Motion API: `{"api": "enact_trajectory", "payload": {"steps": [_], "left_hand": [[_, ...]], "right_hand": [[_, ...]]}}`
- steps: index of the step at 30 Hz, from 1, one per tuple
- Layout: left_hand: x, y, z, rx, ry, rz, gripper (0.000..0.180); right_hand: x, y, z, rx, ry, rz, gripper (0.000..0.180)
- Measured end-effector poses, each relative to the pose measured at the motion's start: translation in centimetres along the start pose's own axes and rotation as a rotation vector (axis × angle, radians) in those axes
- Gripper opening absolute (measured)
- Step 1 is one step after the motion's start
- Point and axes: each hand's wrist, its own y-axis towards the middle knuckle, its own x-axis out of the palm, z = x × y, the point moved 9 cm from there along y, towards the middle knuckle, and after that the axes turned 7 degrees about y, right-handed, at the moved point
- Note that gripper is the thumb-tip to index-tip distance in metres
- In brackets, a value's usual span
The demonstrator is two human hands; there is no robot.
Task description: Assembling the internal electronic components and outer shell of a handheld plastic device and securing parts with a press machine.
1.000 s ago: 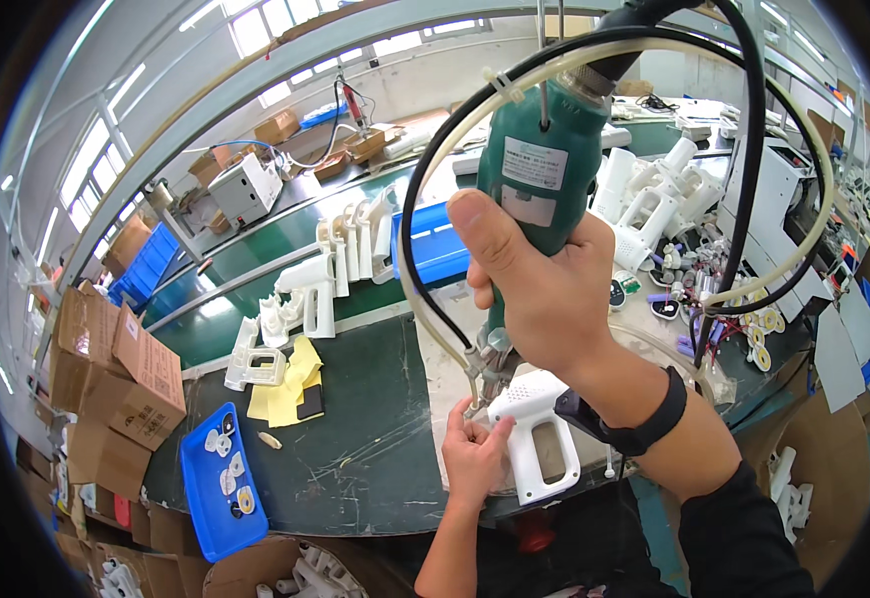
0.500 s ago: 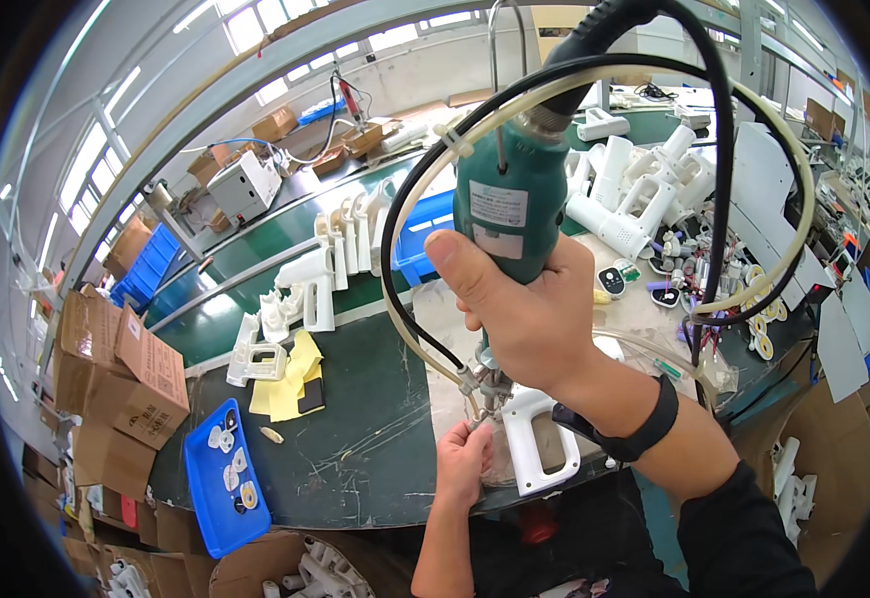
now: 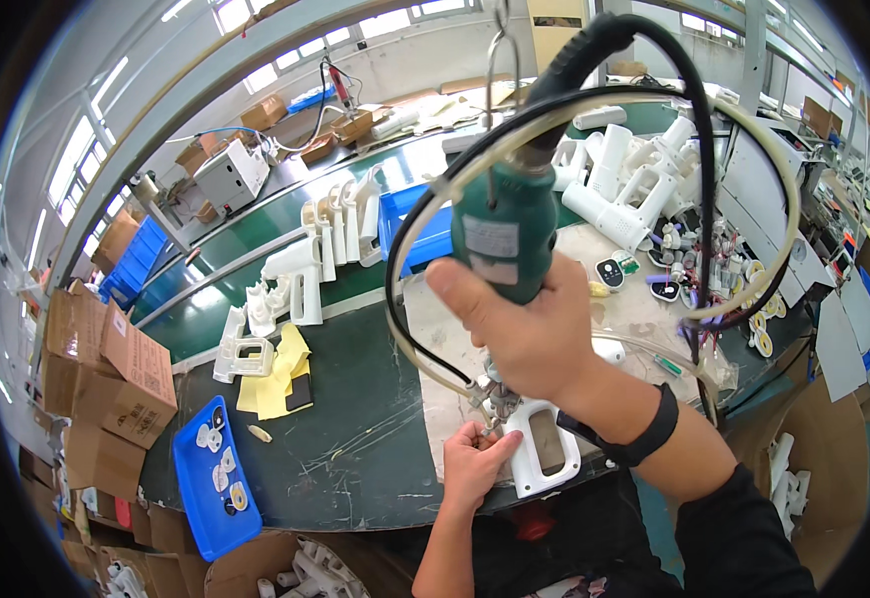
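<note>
My right hand (image 3: 525,339) is wrapped round a green electric screwdriver (image 3: 500,234), which hangs from a metal hook with its lower end pointing down. A metal fitting (image 3: 496,395) with a hose end sits at the tool's lower end, over the top of a white plastic handle housing (image 3: 527,468). At the housing's left edge, my left hand (image 3: 473,465) has its fingers curled and its thumb against the white plastic. The screwdriver's very tip is hidden behind the fitting and my right hand. A black cable and a pale hose (image 3: 789,199) loop around the tool.
A blue tray (image 3: 196,498) of small round parts lies left, beside cardboard boxes (image 3: 126,369). Yellow paper (image 3: 278,374) and white housings (image 3: 295,269) lie farther back. A blue bin (image 3: 395,214), piled white housings (image 3: 624,199) and small wired parts (image 3: 669,269) cover the back and right.
My left hand has shifted slightly right, and its thumb now rests against the white housing. The screwdriver in my right hand sits a little lower. The view has shifted a little.
</note>
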Motion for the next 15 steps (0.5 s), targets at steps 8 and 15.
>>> {"api": "enact_trajectory", "payload": {"steps": [8,15], "left_hand": [[0.3,-0.2,0.3,0.021,-0.011,-0.001,0.028],[-0.3,-0.1,-0.5,0.029,0.019,0.018,0.027]], "right_hand": [[-0.6,-0.8,-0.8,-0.091,0.027,0.003,0.025],[-3.0,0.2,-6.0,-0.225,0.142,0.108,0.031]]}}
